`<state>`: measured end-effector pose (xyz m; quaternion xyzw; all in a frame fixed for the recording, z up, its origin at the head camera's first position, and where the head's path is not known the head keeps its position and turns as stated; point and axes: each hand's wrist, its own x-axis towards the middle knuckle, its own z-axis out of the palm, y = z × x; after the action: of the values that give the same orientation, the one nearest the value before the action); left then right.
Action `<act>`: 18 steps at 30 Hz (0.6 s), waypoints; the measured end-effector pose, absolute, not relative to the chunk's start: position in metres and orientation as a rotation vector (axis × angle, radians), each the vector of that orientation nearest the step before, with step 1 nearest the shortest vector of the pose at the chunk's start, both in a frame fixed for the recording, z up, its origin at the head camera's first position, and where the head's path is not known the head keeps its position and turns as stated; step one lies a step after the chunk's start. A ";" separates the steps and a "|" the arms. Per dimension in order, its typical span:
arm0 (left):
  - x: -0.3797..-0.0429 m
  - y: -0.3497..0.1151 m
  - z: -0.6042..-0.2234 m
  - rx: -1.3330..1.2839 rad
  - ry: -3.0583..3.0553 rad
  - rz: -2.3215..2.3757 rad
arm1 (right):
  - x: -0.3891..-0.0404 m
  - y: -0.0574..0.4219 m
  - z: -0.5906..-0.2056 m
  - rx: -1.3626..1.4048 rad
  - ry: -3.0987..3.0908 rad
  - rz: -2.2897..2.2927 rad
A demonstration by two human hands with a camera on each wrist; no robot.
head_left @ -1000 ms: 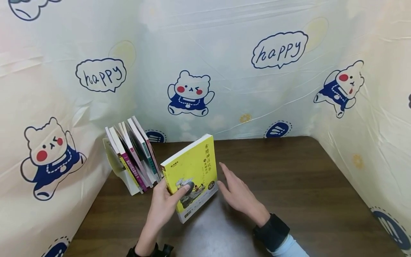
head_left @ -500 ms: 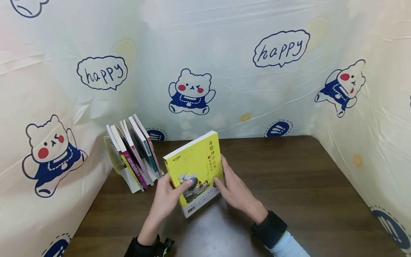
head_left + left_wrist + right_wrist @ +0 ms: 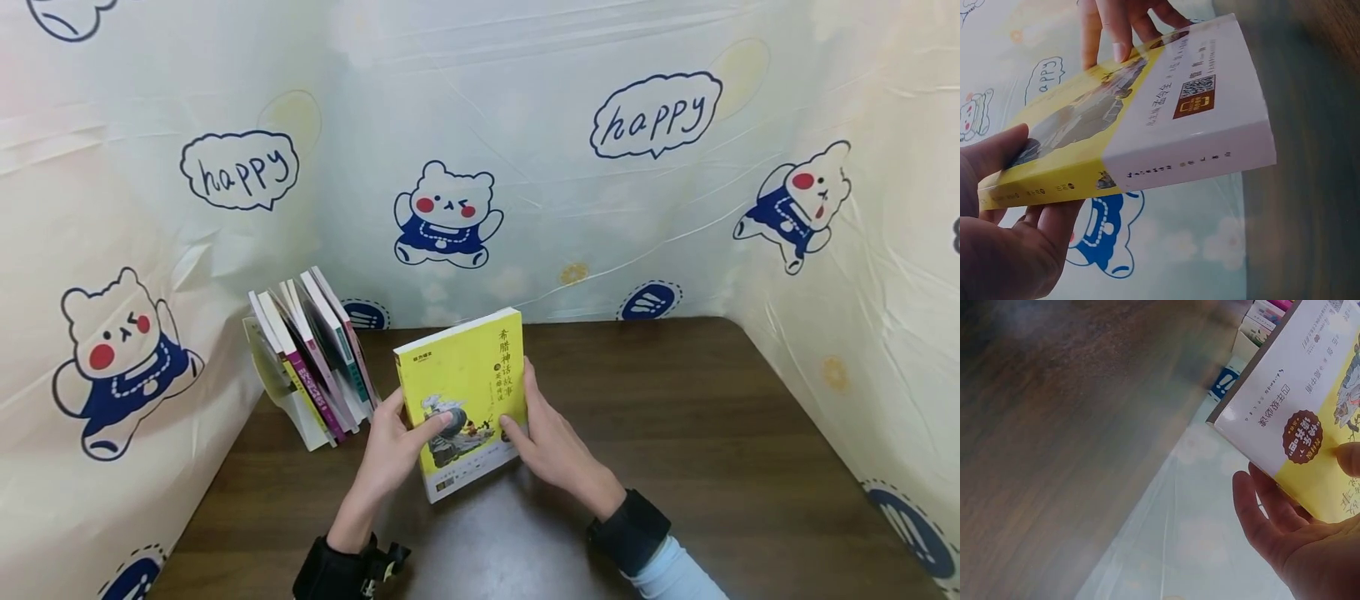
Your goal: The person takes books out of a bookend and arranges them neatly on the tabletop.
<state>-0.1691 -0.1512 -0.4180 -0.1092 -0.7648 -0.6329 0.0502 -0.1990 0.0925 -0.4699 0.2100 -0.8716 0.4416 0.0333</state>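
A yellow paperback book (image 3: 468,375) with a white lower band is held upright, tilted back, above the table. On its left side, my left hand (image 3: 392,446) grips the spine edge, thumb across the front cover and fingers behind, as the left wrist view also shows for the book (image 3: 1191,112). At the opposite edge my right hand (image 3: 558,446) holds the book, its thumb on the cover; the right wrist view shows fingers (image 3: 1263,509) behind the back cover. Most fingers are hidden by the book in the head view.
Several books (image 3: 318,358) lean in a row in a pale holder (image 3: 285,408) at the table's left back. The brown wooden table (image 3: 675,433) meets a patterned curtain (image 3: 540,208) along its back and sides.
My right hand has come from beside the book to hold its right edge. The book has shifted slightly right and turned to face me more. The row of books stays put.
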 end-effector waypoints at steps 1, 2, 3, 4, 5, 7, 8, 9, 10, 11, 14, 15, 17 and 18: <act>-0.170 -0.152 -0.419 -0.323 -2.324 -1.936 | -0.199 0.092 -0.470 0.646 -2.680 1.356; -0.171 -0.152 -0.420 -0.312 -2.317 -1.949 | -0.199 0.092 -0.470 0.645 -2.677 1.354; -0.172 -0.153 -0.420 -0.303 -2.313 -1.953 | -0.200 0.092 -0.470 0.646 -2.673 1.349; -0.173 -0.153 -0.421 -0.293 -2.309 -1.961 | -0.199 0.092 -0.470 0.643 -2.670 1.347; -0.173 -0.153 -0.422 -0.282 -2.304 -1.966 | -0.199 0.092 -0.471 0.641 -2.669 1.342; -0.174 -0.152 -0.423 -0.261 -2.292 -1.979 | -0.198 0.092 -0.471 0.640 -2.670 1.331; -0.174 -0.152 -0.423 -0.254 -2.285 -1.985 | -0.198 0.093 -0.472 0.640 -2.670 1.329; -0.175 -0.152 -0.423 -0.248 -2.281 -1.988 | -0.197 0.093 -0.472 0.641 -2.671 1.330; -0.175 -0.152 -0.424 -0.236 -2.274 -1.994 | -0.197 0.093 -0.472 0.642 -2.672 1.332; -0.175 -0.151 -0.424 -0.222 -2.270 -1.995 | -0.197 0.093 -0.473 0.644 -2.672 1.335; -0.176 -0.150 -0.424 -0.166 -2.255 -2.003 | -0.197 0.094 -0.473 0.655 -2.671 1.343; -0.176 -0.150 -0.424 -0.144 -2.249 -2.008 | -0.197 0.094 -0.473 0.661 -2.670 1.342; -0.176 -0.150 -0.424 -0.108 -2.240 -2.021 | -0.197 0.094 -0.473 0.667 -2.672 1.336; -0.176 -0.150 -0.423 -0.094 -2.234 -2.032 | -0.197 0.094 -0.473 0.668 -2.673 1.330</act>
<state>-0.1764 -0.1499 -0.4234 -0.0310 -0.7382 -0.6712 0.0599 -0.1970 0.0942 -0.4732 0.2181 -0.8730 0.4343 0.0409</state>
